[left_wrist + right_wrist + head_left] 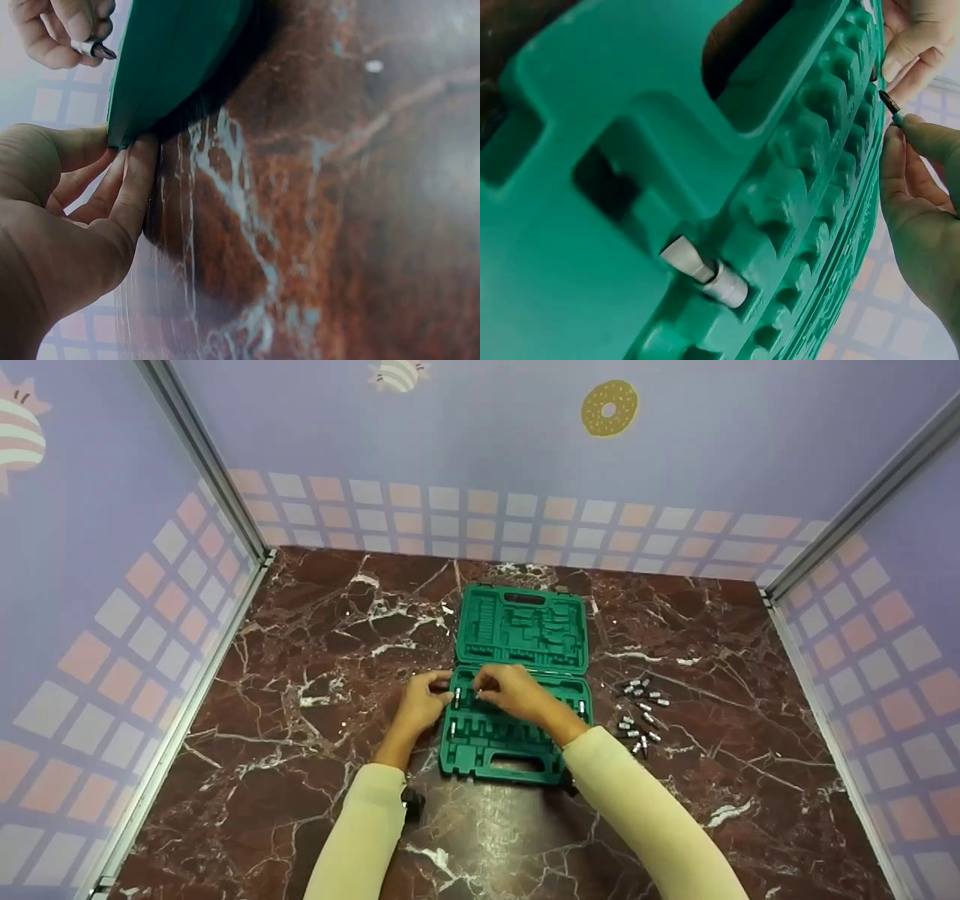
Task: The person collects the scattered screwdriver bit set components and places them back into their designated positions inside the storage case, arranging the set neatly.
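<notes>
An open green plastic tool case (469, 757) lies on the table, its lid folded back. My left hand (424, 701) grips the case's left edge, thumb on top and fingers beneath, as the left wrist view shows. Over the upper left slots, my right hand (517, 694) pinches a bit socket (890, 109) between thumb and fingertips. Its dark, pointed tip (105, 52) sticks out, apart from the case. A flat-blade bit socket (709, 274) sits in one slot. Others stand near the left side (457, 697) and the right side (581, 707) of the tray.
Several loose bit sockets (637, 686) lie scattered on the marbled table (322, 622) to the right of the case. The molded lid (525, 630) extends toward the back. Patterned panels (487, 450) wall in the table at the back and both sides.
</notes>
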Demonstrator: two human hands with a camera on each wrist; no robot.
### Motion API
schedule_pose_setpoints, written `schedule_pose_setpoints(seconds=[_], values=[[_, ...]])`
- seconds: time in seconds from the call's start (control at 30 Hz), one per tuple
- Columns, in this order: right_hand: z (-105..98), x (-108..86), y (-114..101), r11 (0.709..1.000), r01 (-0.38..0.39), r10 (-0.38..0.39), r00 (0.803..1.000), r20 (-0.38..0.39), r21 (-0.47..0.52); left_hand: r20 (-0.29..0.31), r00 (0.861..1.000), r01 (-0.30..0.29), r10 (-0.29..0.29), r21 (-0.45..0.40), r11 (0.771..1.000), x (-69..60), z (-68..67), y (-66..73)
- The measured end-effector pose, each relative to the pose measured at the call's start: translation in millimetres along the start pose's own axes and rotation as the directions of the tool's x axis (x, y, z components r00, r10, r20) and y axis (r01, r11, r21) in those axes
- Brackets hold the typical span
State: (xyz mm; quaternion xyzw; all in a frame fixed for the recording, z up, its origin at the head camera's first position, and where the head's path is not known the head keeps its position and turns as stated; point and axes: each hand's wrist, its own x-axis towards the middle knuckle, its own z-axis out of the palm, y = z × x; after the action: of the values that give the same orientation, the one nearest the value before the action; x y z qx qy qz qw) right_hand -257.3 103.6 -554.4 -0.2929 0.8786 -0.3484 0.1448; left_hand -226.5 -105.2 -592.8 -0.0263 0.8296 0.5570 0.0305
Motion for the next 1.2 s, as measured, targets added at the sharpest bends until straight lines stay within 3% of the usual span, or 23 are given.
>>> schedule_pose_setpoints(seconds=[0.33,0.57,0.97,1.1,1.2], values=[[8,8.6,-4,0.994,0.053,-0.052,0.999,0.010,-0.090,0.002,1.000,0.010,-0.010,-0.018,1.000,1.6,0.9,1.1],[14,12.3,-5,0.994,0.023,-0.024,1.000,-0.006,-0.109,0.006,1.000,0.006,-0.006,-0.015,1.000,1.6,1.5,-0.3],[23,17.7,-7,0.987,0.036,-0.043,0.998,-0.041,-0.155,0.005,1.000,0.017,-0.017,-0.003,1.000,-0.7,1.1,-0.4],[23,20.8,-6,0.987,0.012,-0.024,0.997,-0.073,-0.161,0.003,1.000,0.011,-0.011,0.002,1.000,-0.2,1.7,-0.3],[20,25.2,-8,0.988,-0.042,0.032,0.997,-0.066,-0.149,0.008,1.000,0.021,-0.021,0.003,1.000,0.8,1.1,1.1]])
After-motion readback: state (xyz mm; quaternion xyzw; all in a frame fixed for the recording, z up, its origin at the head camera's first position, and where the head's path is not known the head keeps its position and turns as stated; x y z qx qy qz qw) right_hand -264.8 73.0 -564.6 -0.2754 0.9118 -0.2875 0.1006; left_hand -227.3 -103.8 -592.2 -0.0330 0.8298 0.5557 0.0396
